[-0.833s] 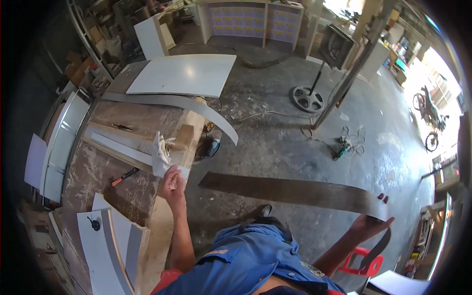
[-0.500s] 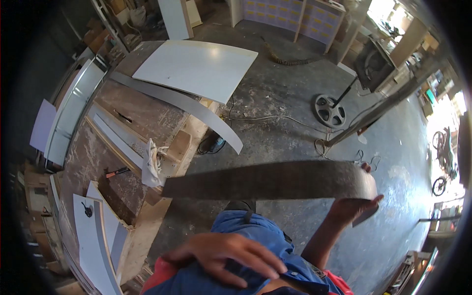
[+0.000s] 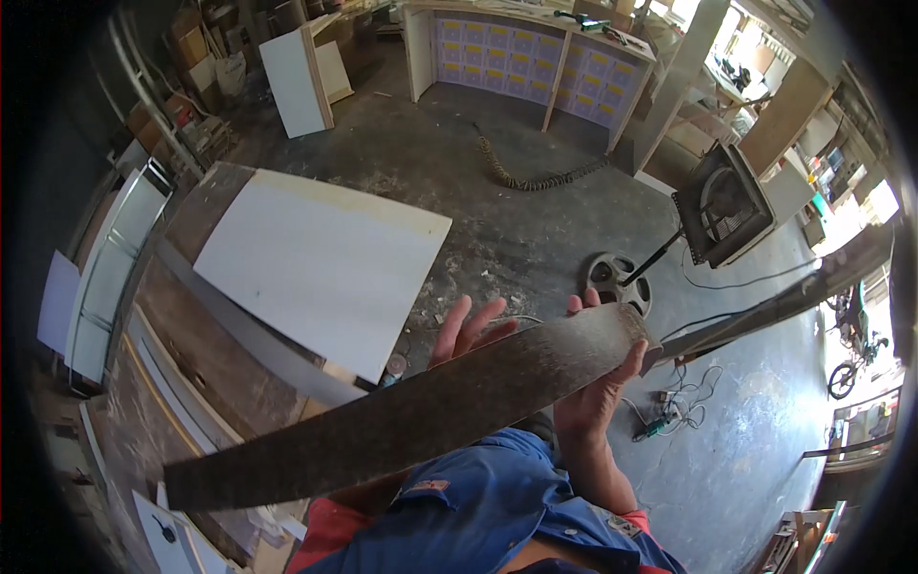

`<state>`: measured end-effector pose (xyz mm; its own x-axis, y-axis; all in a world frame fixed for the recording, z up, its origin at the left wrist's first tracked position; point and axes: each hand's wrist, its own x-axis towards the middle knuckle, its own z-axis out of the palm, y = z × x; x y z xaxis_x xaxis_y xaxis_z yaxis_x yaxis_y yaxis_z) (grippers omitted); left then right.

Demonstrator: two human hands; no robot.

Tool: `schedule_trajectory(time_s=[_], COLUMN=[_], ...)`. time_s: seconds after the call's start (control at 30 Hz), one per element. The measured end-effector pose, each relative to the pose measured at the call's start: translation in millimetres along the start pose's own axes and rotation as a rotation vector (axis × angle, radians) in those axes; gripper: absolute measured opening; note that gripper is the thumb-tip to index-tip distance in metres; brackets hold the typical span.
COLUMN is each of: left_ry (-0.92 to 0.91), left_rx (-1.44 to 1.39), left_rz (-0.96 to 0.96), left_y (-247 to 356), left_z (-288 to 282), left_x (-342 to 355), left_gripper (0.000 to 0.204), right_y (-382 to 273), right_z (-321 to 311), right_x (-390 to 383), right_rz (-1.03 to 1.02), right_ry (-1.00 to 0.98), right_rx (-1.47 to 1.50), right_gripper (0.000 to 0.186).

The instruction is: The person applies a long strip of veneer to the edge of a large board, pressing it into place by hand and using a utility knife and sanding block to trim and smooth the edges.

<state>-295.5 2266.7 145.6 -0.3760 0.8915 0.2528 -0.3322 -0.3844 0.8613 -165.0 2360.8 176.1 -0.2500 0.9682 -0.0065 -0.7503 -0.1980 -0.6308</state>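
Observation:
A long, flexible dark brown-grey strip (image 3: 382,430) stretches across in front of my body, bending back at its right end. My right hand (image 3: 588,407) grips it near that bend, thumb on the near edge and fingertips showing over the far edge. Behind the strip's far edge my left hand (image 3: 464,335) shows spread fingers. The strip hides its palm, so whether it touches the strip cannot be seen. The strip's left end hangs over the workbench, where a white panel (image 3: 325,258) lies partly over a grey strip (image 3: 244,320).
The brown workbench (image 3: 186,359) is on my left. Ahead stand a curved counter frame (image 3: 421,57) and a coiled hose (image 3: 526,182) on the floor. A floor fan (image 3: 727,206) with a round base stands at right, near a green-handled power tool (image 3: 653,428) and its cord.
The strip has swung, its left end now lower and over the bench. My left hand has moved from my chest to behind the strip. The view has shifted.

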Motion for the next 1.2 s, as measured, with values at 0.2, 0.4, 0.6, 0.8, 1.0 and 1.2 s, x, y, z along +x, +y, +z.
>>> schedule_trajectory(time_s=[0.2,0.4,0.6,0.8,1.0,1.2], left_ry=[-0.35,-0.314,-0.241,0.389,0.482,0.19], left_rx=[-0.326,0.027,0.248,0.355,0.395,0.468], left_rz=[0.204,0.567,0.396,0.613,0.651,0.823], left_y=[-36,-69,-68,-68,-77,-79], left_z=[-55,-91,-148,-126,-203,-331], left_x=[147,290,357,425,503,588], left_gripper=[0.043,0.028,0.035,0.031,0.031,0.052], right_y=[43,59,57,126,224,330], right_z=[17,-44,4,56,133,219], right_x=[137,300,458,590,658,720], right_rz=[0.12,0.386,0.156,-0.31,-0.613,-0.781], right_ry=[-0.132,-0.369,-1.014,-1.055,-1.445,-1.363], right_rx=[-0.068,-0.266,-0.855,-0.928,-0.932,-0.773], right_gripper=[0.077,0.076,0.033,0.042,0.057,0.026])
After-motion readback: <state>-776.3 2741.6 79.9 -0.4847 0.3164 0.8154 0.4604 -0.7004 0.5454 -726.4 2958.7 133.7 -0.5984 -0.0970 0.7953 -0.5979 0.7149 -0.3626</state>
